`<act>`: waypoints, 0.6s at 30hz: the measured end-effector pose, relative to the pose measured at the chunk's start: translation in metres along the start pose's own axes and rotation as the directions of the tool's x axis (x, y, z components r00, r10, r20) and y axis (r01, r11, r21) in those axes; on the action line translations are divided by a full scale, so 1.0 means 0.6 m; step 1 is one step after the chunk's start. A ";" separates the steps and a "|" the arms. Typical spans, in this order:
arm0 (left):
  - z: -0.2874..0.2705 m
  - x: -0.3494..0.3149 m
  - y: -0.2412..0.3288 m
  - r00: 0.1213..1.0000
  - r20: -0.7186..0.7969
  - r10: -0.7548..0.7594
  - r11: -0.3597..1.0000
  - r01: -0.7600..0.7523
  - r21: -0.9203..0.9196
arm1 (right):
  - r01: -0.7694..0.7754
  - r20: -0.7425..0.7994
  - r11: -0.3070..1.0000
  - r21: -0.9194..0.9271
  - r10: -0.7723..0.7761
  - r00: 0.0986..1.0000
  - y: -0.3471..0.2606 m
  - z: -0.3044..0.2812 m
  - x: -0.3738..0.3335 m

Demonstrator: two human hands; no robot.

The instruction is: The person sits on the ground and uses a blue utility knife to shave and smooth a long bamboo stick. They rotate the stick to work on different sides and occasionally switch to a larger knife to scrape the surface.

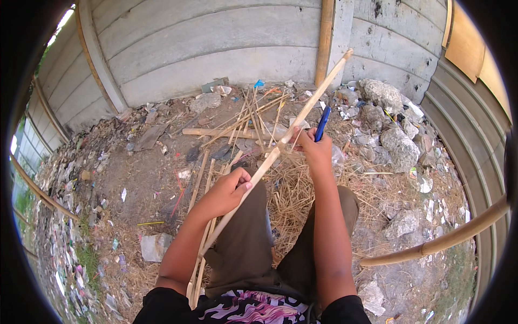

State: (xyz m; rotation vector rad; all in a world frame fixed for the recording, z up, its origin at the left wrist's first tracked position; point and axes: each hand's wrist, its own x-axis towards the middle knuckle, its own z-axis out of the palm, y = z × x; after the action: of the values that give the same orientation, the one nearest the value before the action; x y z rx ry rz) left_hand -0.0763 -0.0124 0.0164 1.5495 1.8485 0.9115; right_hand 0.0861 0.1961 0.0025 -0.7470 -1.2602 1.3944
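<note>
A long, pale bamboo strip [262,169] slants across in front of me, from beside my left thigh up to the far right. My left hand [229,190] is closed around its lower part, thumb along the edge. At the strip's middle, by a node with thin shavings, is my right hand [314,148]. Its fingers are closed on a slim blue-handled tool [322,123], which looks like a cutter knife; no blade can be made out. Some of the right fingers touch or nearly touch the strip. Loose bamboo shavings [294,202] are heaped between my knees.
Several thin bamboo sticks [253,116] lie crossed over a thicker bamboo piece [216,132] ahead. More strips [198,181] lie beside my left leg. Concrete rubble [400,148] and litter are at the right. A bamboo pole [437,244] juts in there. A concrete panel wall [221,73] stands behind.
</note>
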 end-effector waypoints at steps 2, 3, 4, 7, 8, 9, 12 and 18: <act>-0.003 0.006 0.009 0.998 0.017 -0.063 0.968 0.066 -0.244 | 0.046 0.007 0.954 -0.296 -0.046 0.999 -0.025 -0.013 -0.006; -0.005 0.010 0.013 0.995 0.027 -0.097 0.928 0.100 -0.360 | 0.071 0.009 0.831 -0.552 -0.079 0.997 -0.044 -0.025 -0.015; -0.012 0.010 0.023 0.991 0.035 -0.130 0.877 0.132 -0.462 | 0.092 0.023 0.647 -0.757 -0.114 0.993 -0.055 -0.034 -0.022; -0.007 0.036 0.042 0.993 0.051 -0.109 0.829 0.119 -0.546 | 0.155 0.039 0.330 -0.931 -0.332 0.942 -0.020 -0.056 -0.028; -0.003 0.045 0.045 0.993 0.052 -0.107 0.791 0.117 -0.601 | 0.167 0.042 0.317 -0.934 -0.367 0.929 -0.014 -0.068 -0.025; -0.002 0.053 0.049 0.991 0.076 -0.112 0.740 0.134 -0.659 | 0.181 0.046 0.306 -0.935 -0.400 0.916 -0.008 -0.078 -0.023; 0.005 0.076 0.059 0.986 0.158 -0.059 0.607 0.161 -0.778 | 0.145 -0.031 0.611 -0.778 -0.267 0.963 -0.052 -0.087 -0.029; 0.060 0.111 0.075 0.935 0.304 0.180 0.529 0.168 -0.832 | 0.174 -0.073 0.908 -0.381 -0.217 0.973 -0.083 -0.082 -0.054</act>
State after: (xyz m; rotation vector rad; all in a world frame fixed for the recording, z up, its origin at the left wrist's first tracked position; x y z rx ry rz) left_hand -0.0333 0.0628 0.0302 0.9640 0.8498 1.1903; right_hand 0.1540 0.1733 0.0311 -0.9150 -1.4857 0.9449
